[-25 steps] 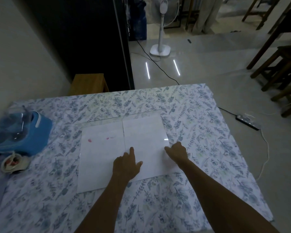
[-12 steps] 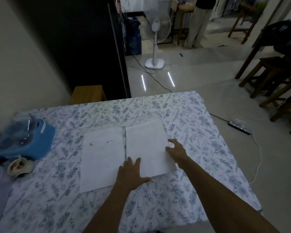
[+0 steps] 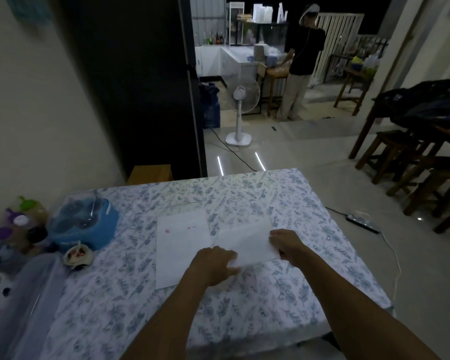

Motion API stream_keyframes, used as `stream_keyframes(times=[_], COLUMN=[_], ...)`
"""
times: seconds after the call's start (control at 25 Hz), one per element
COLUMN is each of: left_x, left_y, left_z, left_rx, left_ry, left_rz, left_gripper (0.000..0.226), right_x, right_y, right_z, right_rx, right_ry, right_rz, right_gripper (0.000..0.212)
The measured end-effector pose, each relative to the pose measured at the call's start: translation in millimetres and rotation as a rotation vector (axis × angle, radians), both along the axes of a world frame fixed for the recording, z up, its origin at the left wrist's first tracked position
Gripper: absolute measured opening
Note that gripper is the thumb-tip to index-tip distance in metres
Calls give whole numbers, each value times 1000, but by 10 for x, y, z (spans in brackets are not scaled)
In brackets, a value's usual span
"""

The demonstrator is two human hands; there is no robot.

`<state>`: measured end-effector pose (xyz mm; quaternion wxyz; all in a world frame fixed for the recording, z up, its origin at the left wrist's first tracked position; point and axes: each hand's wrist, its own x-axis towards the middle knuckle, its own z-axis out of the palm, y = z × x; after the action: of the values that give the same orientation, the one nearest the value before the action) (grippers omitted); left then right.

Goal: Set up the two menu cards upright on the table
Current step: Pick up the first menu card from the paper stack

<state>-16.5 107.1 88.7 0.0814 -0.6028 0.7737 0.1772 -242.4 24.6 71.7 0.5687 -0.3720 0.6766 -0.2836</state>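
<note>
**Right card half-lifted, left card flat**

Both your hands are on the right card (image 3: 244, 244), just right of frame centre on the table (image 3: 283, 294). Your left hand (image 3: 213, 263) pinches its near left corner, fingers curled narrow onto the sheet. Your right hand (image 3: 287, 244) grips its right edge, thumb on top and fingers seemingly under. The card looks tilted up off the cloth, or folding along a crease; in this dim light you cannot tell which. The left card (image 3: 181, 252) lies flat just beside it, centre-left, with small pink marks near its far edge.

Risks, as a judgement:
- The sheet looks thin and limp. Let go before it has a firm fold or footing and it will likely sag or fall flat.
- Pinch too hard at the corner and you may crease it off-line, so it stands crooked.
- The cloth looks loose; dragging the card's edge could bunch it and tip the card.
- The two cards sit close. A sweep of your left wrist could shove the flat one.

Containers: at left, a blue tub (image 3: 85, 224) under a clear domed lid, contents unclear. In front of it, a small bowl (image 3: 78, 256) holds something reddish. Further left are a few blurred bottles (image 3: 16, 229). All are well apart from the cards.
</note>
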Motion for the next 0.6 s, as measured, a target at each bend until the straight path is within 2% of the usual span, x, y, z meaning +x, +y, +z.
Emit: stream_keyframes(times=[0.12,0.32,0.6], left_x=[87,103,-84], left_y=[5,-347,-1303], left_z=[342,754,658], left_rx=[-41,-175,-328], left_ry=[39,72,9], left_rz=[0,-19,-41], left_gripper=[52,46,52], right_x=[-3,-91,-243], right_y=[50,-139,-969], right_z=[246,303,-17], right_rx=[20,-5,-116], right_ry=[-114,-208,246], right_rz=[-61,-14,193], right_gripper=[13,22,26])
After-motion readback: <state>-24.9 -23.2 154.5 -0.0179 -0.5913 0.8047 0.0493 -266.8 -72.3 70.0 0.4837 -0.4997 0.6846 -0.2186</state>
